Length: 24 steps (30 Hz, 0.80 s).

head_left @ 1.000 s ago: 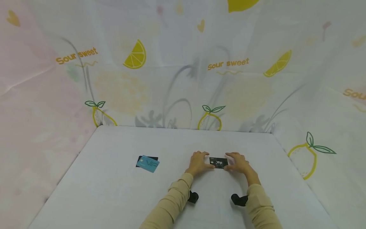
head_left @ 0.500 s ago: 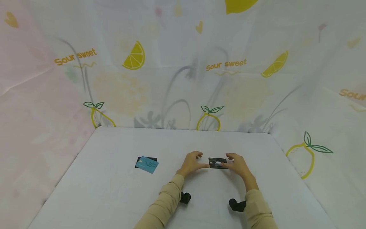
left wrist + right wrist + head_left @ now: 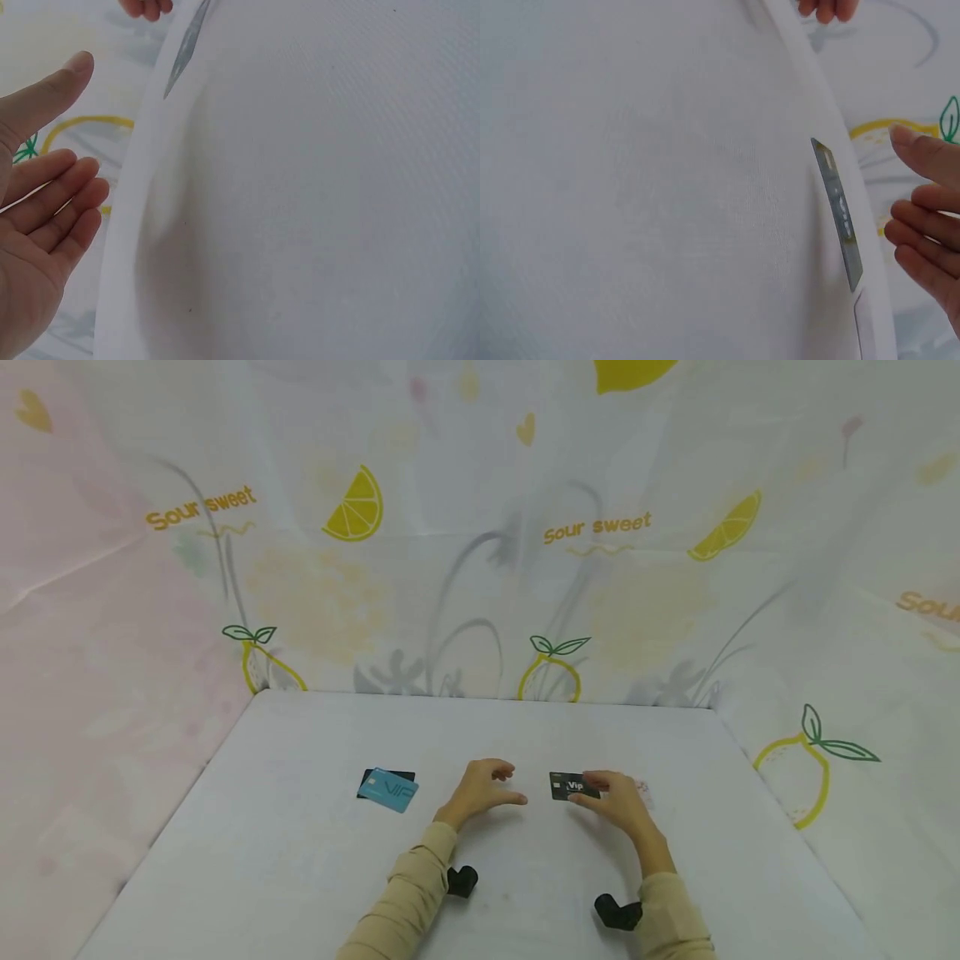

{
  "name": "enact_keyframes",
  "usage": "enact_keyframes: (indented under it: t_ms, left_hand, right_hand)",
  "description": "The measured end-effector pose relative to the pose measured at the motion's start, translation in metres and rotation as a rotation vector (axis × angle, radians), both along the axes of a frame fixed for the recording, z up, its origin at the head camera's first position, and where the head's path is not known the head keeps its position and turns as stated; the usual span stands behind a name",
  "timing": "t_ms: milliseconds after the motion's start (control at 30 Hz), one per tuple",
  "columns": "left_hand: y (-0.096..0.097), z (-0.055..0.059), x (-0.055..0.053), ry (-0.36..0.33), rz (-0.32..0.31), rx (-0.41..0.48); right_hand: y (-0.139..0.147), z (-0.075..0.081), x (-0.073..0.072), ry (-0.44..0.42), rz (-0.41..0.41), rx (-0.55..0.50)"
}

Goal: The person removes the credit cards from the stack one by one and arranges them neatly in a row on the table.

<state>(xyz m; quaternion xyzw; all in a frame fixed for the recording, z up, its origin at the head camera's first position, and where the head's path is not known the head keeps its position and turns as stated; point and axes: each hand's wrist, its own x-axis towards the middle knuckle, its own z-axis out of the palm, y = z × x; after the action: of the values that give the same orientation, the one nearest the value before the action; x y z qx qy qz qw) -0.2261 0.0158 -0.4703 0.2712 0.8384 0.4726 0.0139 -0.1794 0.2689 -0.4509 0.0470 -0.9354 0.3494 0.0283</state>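
Observation:
A black card printed "Vip" (image 3: 564, 786) lies flat on the white table. My right hand (image 3: 619, 802) hovers over its right end, thumb and fingers apart and relaxed, overlapping it in the head view. The right wrist view shows this hand clear of the black card (image 3: 832, 195). Partly hidden behind the right hand is a pale card with a reddish pattern (image 3: 643, 791). My left hand (image 3: 477, 792) is held left of the black card, its fingers loosely spread around nothing.
Farther left, a light blue card printed "VIP" (image 3: 388, 790) lies askew on top of another dark card (image 3: 407, 774). The white table (image 3: 285, 860) meets a lemon-patterned cloth (image 3: 480, 568) at the back and sides.
My left hand has drawn away to the left from the black card's edge. My right hand has shifted slightly left over the card, and the pale card now shows beside it.

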Motion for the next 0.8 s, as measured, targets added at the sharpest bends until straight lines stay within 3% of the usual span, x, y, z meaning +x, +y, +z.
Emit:
enact_keyframes:
  t_ms: [467,800]
  left_hand:
    - [-0.034,0.006,0.011,0.02,0.015,-0.013]
    - [-0.055,0.009,0.017,0.008,0.061,-0.025]
  right_hand:
    - [-0.011,0.0,0.005,0.019,0.045,-0.067]
    - [-0.021,-0.002,0.009,0.021,0.061,-0.126]
